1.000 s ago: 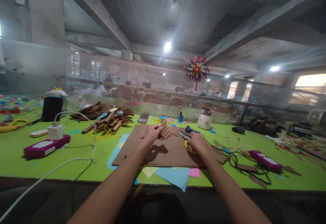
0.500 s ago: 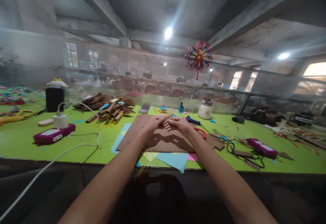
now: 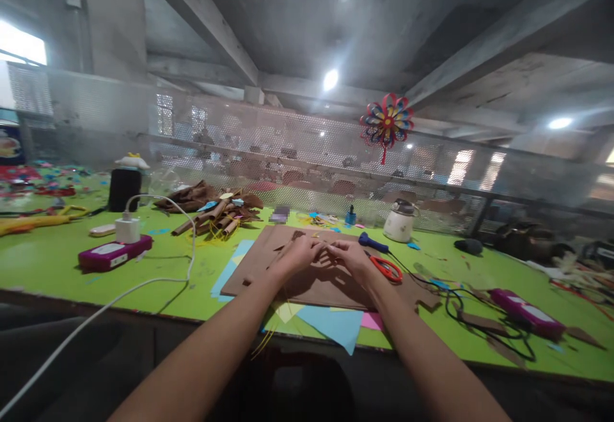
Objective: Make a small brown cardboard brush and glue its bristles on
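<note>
My left hand (image 3: 301,254) and my right hand (image 3: 351,256) meet fingertip to fingertip just above a brown sheet (image 3: 268,243) on the table. The fingers of both are closed in a pinch around a small piece of brown paper, mostly hidden between them. Behind my left hand a small dark-brown textured scrap (image 3: 298,234) shows on the sheet. Light blue paper (image 3: 330,325) and pink paper (image 3: 372,321) stick out from under the sheet's front edge. Beside my right hand lie red-handled scissors (image 3: 389,271) and a blue-handled corded tool (image 3: 373,243).
On the green table (image 3: 167,294), brown rolls (image 3: 215,214) with yellow string lie at back left. A purple power strip (image 3: 115,254) with a white charger and cable stands left, another purple strip (image 3: 526,313) right. A white jug (image 3: 399,222) stands behind the corded tool.
The view has shifted, so the table things sit lower and more to the right. My hands have come closer to the sheet; the fringed brown piece between them is now less visible.
</note>
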`<act>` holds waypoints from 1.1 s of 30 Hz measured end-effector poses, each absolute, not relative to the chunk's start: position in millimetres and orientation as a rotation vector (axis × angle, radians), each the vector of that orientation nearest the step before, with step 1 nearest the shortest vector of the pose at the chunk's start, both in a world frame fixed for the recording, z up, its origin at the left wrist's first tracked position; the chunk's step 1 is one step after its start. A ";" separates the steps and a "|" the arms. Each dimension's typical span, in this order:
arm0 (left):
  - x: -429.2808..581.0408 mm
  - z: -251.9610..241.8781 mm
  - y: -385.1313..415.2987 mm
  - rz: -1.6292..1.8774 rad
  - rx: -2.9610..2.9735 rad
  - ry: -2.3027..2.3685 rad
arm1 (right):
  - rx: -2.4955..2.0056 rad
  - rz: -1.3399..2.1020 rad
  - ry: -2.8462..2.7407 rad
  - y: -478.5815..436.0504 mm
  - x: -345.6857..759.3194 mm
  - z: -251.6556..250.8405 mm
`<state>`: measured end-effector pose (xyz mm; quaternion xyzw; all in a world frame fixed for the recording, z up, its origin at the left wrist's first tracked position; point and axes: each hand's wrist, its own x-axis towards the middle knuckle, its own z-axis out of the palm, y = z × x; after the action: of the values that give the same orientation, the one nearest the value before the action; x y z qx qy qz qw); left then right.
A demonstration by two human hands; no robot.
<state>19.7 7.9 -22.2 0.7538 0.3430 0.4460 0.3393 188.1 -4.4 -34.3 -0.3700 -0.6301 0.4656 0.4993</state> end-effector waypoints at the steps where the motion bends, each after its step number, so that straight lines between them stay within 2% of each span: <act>1: 19.8 -23.8 9.5 1.148 1.986 0.889 | -0.893 1.134 -1.520 -4.4 187.7 -34.7; 7: 19.5 -27.7 15.0 1.084 2.183 0.852 | -0.920 1.214 -1.496 -3.0 186.1 -38.3; 14: 17.9 -27.3 9.9 1.085 2.335 1.021 | -0.985 1.071 -1.486 -1.0 182.4 -42.4; 20: 23.3 -17.5 -1.9 1.035 2.385 0.908 | -1.057 0.951 -1.489 -1.5 181.8 -41.1; 33: 21.2 -34.6 24.9 0.937 2.161 0.882 | -1.018 1.142 -1.394 2.3 182.5 -43.2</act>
<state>21.2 24.9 -34.6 0.8175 0.3334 0.3545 0.3080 182.5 2.3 -43.2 -0.4227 -0.5791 0.4743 0.5108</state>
